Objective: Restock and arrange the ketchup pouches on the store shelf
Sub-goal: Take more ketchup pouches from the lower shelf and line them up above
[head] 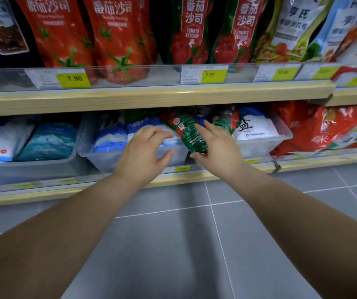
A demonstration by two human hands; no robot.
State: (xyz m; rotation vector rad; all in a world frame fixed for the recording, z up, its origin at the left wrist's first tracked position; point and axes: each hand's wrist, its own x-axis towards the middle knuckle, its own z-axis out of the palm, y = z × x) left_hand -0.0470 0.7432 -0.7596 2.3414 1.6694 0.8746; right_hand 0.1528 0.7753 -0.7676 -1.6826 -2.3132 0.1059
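the right hand (218, 147) is grasping a green-backed ketchup pouch (191, 134) lying on the lower bins, probably to lift it up; the left hand (145, 151) is hovering released near it.

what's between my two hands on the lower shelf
In the head view, a green-backed ketchup pouch lies tilted between the left hand and right hand; the right touches it.

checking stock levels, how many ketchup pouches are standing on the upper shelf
4 show: two red pouches at left, and two green-edged pouches right of them. More may stand hidden behind these.
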